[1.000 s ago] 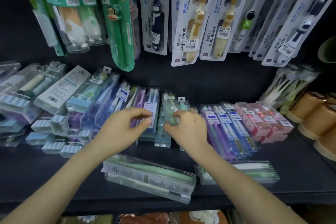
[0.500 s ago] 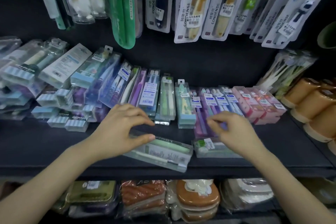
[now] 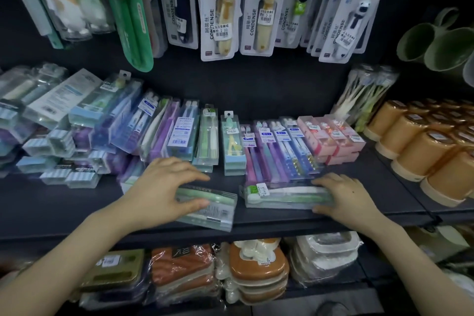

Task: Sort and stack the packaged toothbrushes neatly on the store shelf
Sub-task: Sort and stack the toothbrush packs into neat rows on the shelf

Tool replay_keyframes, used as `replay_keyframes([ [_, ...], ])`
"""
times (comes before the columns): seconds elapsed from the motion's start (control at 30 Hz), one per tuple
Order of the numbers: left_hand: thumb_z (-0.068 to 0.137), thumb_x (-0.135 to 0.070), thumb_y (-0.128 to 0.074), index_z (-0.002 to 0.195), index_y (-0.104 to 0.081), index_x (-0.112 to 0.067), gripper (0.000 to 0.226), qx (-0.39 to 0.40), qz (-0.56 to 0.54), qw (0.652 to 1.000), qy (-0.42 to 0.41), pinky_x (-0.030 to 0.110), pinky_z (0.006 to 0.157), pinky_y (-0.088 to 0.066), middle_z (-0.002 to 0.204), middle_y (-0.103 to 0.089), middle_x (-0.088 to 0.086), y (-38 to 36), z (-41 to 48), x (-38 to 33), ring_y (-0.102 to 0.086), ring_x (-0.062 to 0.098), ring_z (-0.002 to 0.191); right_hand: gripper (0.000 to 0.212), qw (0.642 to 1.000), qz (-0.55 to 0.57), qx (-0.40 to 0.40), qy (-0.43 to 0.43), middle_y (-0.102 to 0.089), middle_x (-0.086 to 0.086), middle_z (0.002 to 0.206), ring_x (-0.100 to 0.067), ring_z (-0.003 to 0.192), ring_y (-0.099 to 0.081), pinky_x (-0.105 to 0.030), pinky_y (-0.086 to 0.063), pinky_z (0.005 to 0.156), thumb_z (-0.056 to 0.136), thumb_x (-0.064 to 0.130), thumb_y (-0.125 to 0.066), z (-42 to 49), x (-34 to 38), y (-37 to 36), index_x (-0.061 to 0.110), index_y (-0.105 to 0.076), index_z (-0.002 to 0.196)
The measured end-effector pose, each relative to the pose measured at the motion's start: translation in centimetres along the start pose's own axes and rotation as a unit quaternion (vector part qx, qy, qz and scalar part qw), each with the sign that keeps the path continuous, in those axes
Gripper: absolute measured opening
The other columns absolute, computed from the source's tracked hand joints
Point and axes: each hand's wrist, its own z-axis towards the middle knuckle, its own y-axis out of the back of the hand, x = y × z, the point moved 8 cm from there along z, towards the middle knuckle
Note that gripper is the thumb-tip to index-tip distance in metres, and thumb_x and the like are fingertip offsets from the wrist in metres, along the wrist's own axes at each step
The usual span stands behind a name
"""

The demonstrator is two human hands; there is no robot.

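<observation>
A clear pack of green toothbrushes (image 3: 210, 209) lies crosswise near the front edge of the dark shelf (image 3: 64, 202), slightly slanted, and the left hand (image 3: 164, 187) grips its left end, fingers curled over the far side and thumb pressed on the near side. Just to its right, apart from it, a second clear pack (image 3: 284, 196) with a green brush and a white price label lies crosswise too. The right hand (image 3: 346, 197) clasps its right end, fingers over the far edge and thumb at the near edge. Directly behind both packs, a row of toothbrush packs (image 3: 183, 133) in blue, purple and green leans lengthwise toward the back wall, with pink boxes (image 3: 331, 138) at its right end and a looser heap of packs (image 3: 51, 120) at the left. Orange cups (image 3: 423, 146) stand in a group at the far right. Carded toothbrushes (image 3: 220, 7) hang above, and green mugs (image 3: 441, 41) hang at the upper right. Wrapped soap dishes (image 3: 256, 264) sit stacked on the shelf below.
</observation>
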Motion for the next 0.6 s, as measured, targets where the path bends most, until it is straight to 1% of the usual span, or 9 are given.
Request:
replay_keyframes([
  [0.1, 0.080, -0.059, -0.063, 0.132, -0.054, -0.030, 0.059, 0.057, 0.058, 0.997, 0.014, 0.026, 0.103, -0.028, 0.121, -0.058, -0.013, -1.1, -0.7, 1.4, -0.048, 0.010, 0.118, 0.064, 0.998, 0.058, 0.001, 0.019, -0.053, 0.005, 0.124, -0.016, 0.117, -0.048, -0.028, -0.034, 0.098, 0.075, 0.044, -0.077, 0.0, -0.1, 0.1, 0.023, -0.055, 0.131],
  [0.2, 0.073, -0.026, -0.082, 0.108, -0.069, -0.016, 0.038, 0.004, 0.029, 0.999, -0.022, 0.021, 0.087, -0.036, 0.099, -0.065, -0.005, -0.2, -1.4, 1.1, -0.059, 0.019, 0.098, 0.063, 0.999, 0.026, 0.008, 0.024, -0.051, 0.008, 0.127, -0.015, 0.119, -0.045, -0.029, -0.034, 0.099, 0.076, 0.049, -0.073, -0.3, 0.9, 0.1, 0.028, -0.053, 0.132],
  [0.27, 0.062, -0.013, -0.089, 0.095, -0.071, -0.012, 0.037, -0.048, 0.020, 0.998, -0.040, 0.022, 0.079, -0.038, 0.090, -0.066, -0.002, 0.4, -2.5, 1.0, -0.058, 0.016, 0.088, 0.060, 0.998, 0.003, -0.049, 0.033, -0.054, 0.010, 0.126, -0.015, 0.117, -0.047, -0.030, -0.034, 0.095, 0.077, 0.056, -0.069, -0.9, 2.4, 1.2, 0.031, -0.056, 0.130],
  [0.3, 0.059, -0.010, -0.090, 0.094, -0.072, -0.011, 0.039, -0.064, 0.014, 0.997, -0.040, 0.023, 0.079, -0.038, 0.091, -0.066, -0.002, 0.2, -3.1, 1.0, -0.055, 0.012, 0.089, 0.057, 0.994, 0.050, -0.088, 0.048, -0.058, 0.011, 0.121, -0.015, 0.113, -0.051, -0.029, -0.036, 0.091, 0.076, 0.058, -0.067, -1.3, 3.6, 2.2, 0.029, -0.061, 0.124],
  [0.37, 0.059, -0.011, -0.090, 0.098, -0.071, -0.012, 0.044, -0.074, 0.012, 0.996, -0.044, 0.026, 0.085, -0.039, 0.100, -0.067, -0.001, -0.5, -4.2, 1.2, -0.054, 0.009, 0.098, 0.058, 0.966, 0.223, -0.102, 0.077, -0.061, 0.018, 0.108, -0.007, 0.104, -0.054, -0.019, -0.038, 0.084, 0.073, 0.067, -0.057, -2.0, 6.9, 3.6, 0.028, -0.067, 0.115],
  [0.43, 0.065, -0.025, -0.087, 0.112, -0.069, -0.017, 0.051, -0.060, 0.004, 0.998, -0.030, 0.032, 0.099, -0.038, 0.120, -0.063, -0.004, -1.6, -5.1, 1.8, -0.054, 0.014, 0.117, 0.068, 0.947, 0.293, -0.044, 0.123, -0.059, 0.023, 0.108, -0.001, 0.106, -0.054, -0.012, -0.037, 0.085, 0.069, 0.075, -0.047, -2.1, 11.1, 3.2, 0.030, -0.066, 0.117],
  [0.5, 0.073, -0.036, -0.077, 0.128, -0.059, -0.024, 0.059, -0.043, -0.021, 0.999, -0.011, 0.039, 0.109, -0.028, 0.137, -0.049, -0.009, -2.3, -5.7, 2.4, -0.041, 0.016, 0.133, 0.069, 0.948, 0.268, -0.009, 0.173, -0.059, 0.017, 0.120, -0.004, 0.115, -0.051, -0.017, -0.036, 0.094, 0.072, 0.073, -0.049, -2.0, 14.9, 2.3, 0.030, -0.061, 0.125],
  [0.53, 0.076, -0.036, -0.073, 0.132, -0.053, -0.028, 0.059, -0.040, -0.033, 0.999, -0.008, 0.039, 0.112, -0.024, 0.141, -0.044, -0.010, -2.3, -5.9, 2.6, -0.035, 0.015, 0.137, 0.068, 0.951, 0.245, -0.005, 0.189, -0.056, 0.014, 0.126, -0.006, 0.119, -0.048, -0.019, -0.034, 0.097, 0.074, 0.071, -0.053, -1.9, 16.3, 1.9, 0.030, -0.058, 0.129],
  [0.6, 0.078, -0.029, -0.074, 0.131, -0.053, -0.028, 0.057, -0.046, -0.038, 0.998, -0.018, 0.040, 0.111, -0.024, 0.141, -0.045, -0.008, -2.2, -5.9, 2.6, -0.036, 0.017, 0.136, 0.075, 0.957, 0.206, -0.010, 0.203, -0.051, 0.013, 0.134, -0.008, 0.123, -0.042, -0.021, -0.029, 0.100, 0.073, 0.070, -0.060, -1.6, 18.4, 1.4, 0.031, -0.051, 0.135],
])
